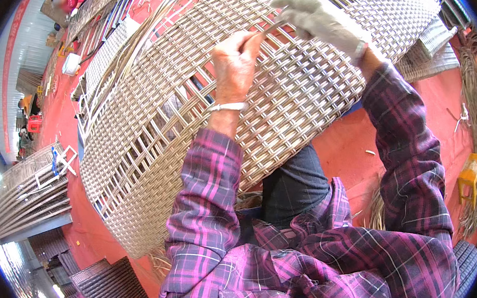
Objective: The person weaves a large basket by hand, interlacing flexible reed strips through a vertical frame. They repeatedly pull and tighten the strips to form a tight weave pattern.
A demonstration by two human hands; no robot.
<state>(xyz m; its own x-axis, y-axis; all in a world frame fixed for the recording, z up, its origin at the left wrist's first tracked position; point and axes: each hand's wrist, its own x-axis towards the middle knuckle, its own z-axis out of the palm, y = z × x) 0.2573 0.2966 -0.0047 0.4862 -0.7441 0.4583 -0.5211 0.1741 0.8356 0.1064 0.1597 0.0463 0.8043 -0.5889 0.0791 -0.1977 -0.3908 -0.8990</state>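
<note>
A large panel (289, 85) of woven flat tan and grey strips lies tilted before me, partly over my leg. My bare left hand (236, 61), with a pale band at the wrist, is closed in a pinch over the weave. From its fingertips a short dark strip (273, 26) runs up to the right. My right hand (320, 23), in a pale grey glove, bends its fingers around the strip's upper end, just above the panel. Open gaps with bare lengthwise strips (157, 133) cross the panel left of my left hand.
Loose long strips (137, 43) trail off the panel's far left side. A yellow stool (471, 178) and bundled strips (471, 84) stand at the right on the red floor (340, 152). Other woven pieces (33, 188) lie at the left. A person in red (77, 0) is far left.
</note>
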